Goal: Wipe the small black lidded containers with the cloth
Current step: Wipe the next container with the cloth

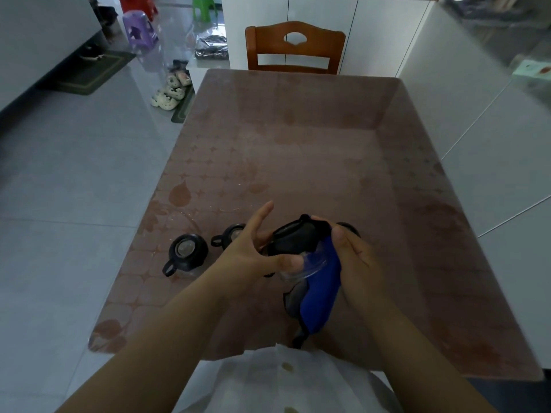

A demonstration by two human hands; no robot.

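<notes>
Blue cloth (323, 289) in the gripping right hand (356, 257) rubs a jar (293, 248) that the left hand (253, 257) clasps above the tabletop (298, 162). Wiping seems underway; next likely means turning it, then taking another jar (186, 253) waiting at left.

A wooden chair (294, 47) with a cut-out in its backrest stands at the far end of the worktop (298, 144), which is covered in a brownish cloth patterned with leaves and stars. On the grey tiled floor (74, 162) to the left lie pale patterned slippers (171, 90) beside a dark green mat (182, 107). Farther back stand a purple stool (139, 28), a red stool (137, 5) and a green stool (204, 5). White cabinets (372, 31) line the far wall.
</notes>
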